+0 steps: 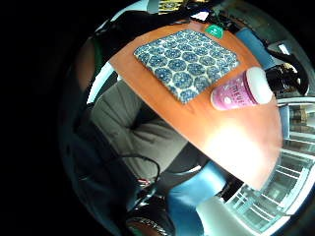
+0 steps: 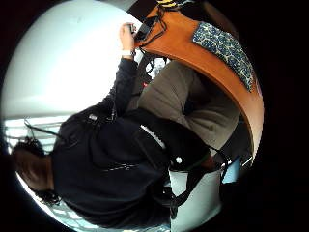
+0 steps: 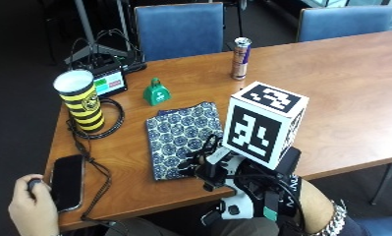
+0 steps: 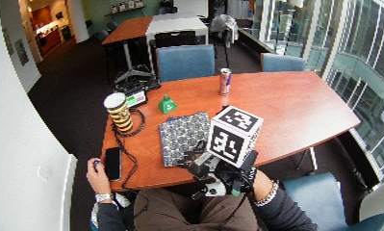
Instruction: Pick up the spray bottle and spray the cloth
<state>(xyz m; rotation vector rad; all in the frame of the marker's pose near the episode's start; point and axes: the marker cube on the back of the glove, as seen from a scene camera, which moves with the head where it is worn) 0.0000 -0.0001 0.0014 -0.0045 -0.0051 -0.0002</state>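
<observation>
Outside view, left to right.
- Bare left hand (image 3: 31,209) at the table's (image 3: 352,98) near corner, curled round a small dark object. Black phone (image 3: 67,182) lies flat just beside it.
- Yellow-and-black striped cup (image 3: 81,101) stands upright; its emblem is unreadable. Green bell (image 3: 156,92) stands beyond the cloth.
- Cloth (image 3: 182,137): blue-and-white medallion print, folded flat near the table's front edge.
- Gloved right hand (image 3: 244,184): at the front edge, beside the cloth's near right corner, forearm coming in from the person's side. Spread or closed: cannot tell.
- Spray bottle (image 1: 241,91): seen only in the little-finger palm view. Pink body, white end, on the table just beside a cloth corner. Upright or lying: cannot tell. Label letters read "MEU"; the rest is illegible.
- Slim can (image 3: 240,58) stands upright, far side.
</observation>
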